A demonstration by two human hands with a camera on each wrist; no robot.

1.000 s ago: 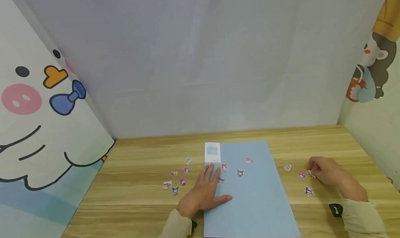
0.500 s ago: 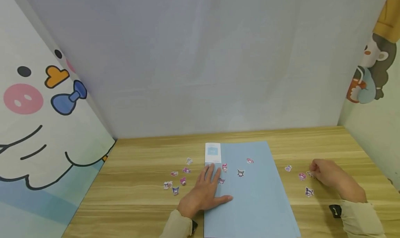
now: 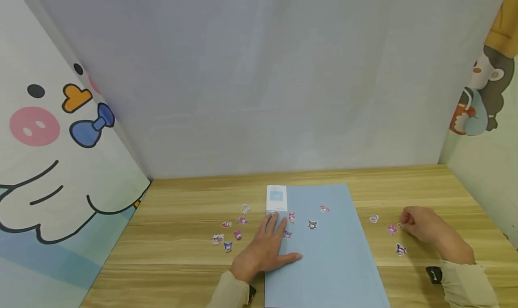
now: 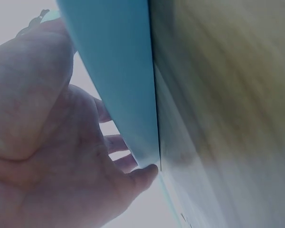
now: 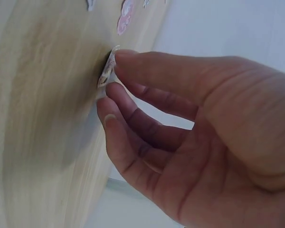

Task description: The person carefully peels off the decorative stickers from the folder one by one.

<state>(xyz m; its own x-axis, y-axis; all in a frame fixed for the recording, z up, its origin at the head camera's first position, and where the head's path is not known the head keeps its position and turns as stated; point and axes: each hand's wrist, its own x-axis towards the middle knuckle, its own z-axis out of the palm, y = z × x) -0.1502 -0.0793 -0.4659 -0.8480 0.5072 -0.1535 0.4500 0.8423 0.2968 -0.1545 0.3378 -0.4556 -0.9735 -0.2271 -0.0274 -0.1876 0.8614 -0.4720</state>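
My left hand [image 3: 263, 249] lies with its fingers spread on the left part of a light blue folder [image 3: 332, 263]. Up close in the left wrist view, its palm is beside the edge of the folder [image 4: 114, 76]. Far right, my right hand [image 3: 425, 227] has curled fingers and pinches a small cartoon sticker [image 5: 108, 71] just at the table surface. Most of that sticker is hidden by the fingertips in the head view. Nearest to this hand are a pink round sticker [image 3: 392, 229] and a dark-eared sticker [image 3: 401, 249].
Cartoon stickers lie on the folder, among them a grey-eared one [image 3: 312, 225] and a red one [image 3: 324, 208]. Left of it, several more lie on the wood table [image 3: 182, 218], such as a blue-eared sticker [image 3: 228, 246]. A white label [image 3: 277, 198] marks the folder's top left.
The right hand has shifted slightly downward, its fingertips now covering more of the sticker. The left hand stays put on the folder.
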